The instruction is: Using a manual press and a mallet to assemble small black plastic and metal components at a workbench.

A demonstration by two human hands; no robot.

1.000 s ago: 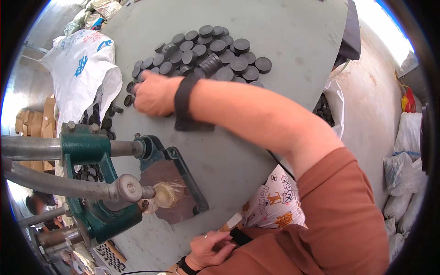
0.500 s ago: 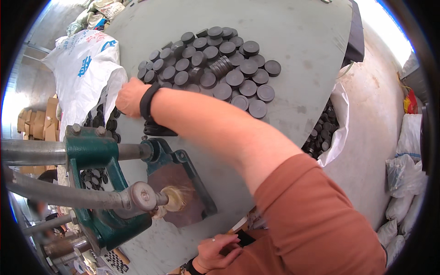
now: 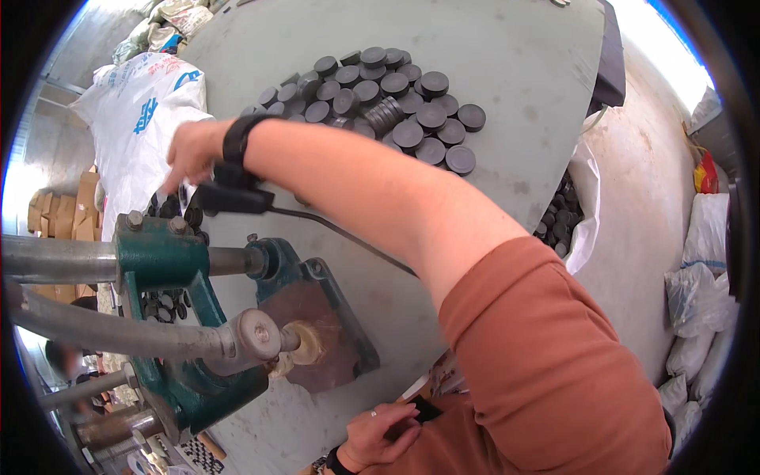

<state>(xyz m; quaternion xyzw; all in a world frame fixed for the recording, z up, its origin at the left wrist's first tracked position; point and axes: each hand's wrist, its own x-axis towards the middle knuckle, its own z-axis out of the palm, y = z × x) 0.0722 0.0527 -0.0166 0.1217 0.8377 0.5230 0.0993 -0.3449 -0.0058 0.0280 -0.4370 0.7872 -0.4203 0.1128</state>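
Right hand (image 3: 194, 150), grip unreadable, reaches toward a white sack (image 3: 150, 87) at upper left, seemingly moving black discs (image 3: 384, 115), next requiring aim.

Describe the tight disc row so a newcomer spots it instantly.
On the big grey table, a pile of black discs spreads across the upper middle. Near its centre sits a short row of discs packed face to face, showing ribbed edges where most neighbours show single round faces.

I can't tell whether the blurred bare right hand (image 3: 192, 154) holds anything; the bare forearm (image 3: 356, 174) hides some flat, round black discs (image 3: 383, 115).
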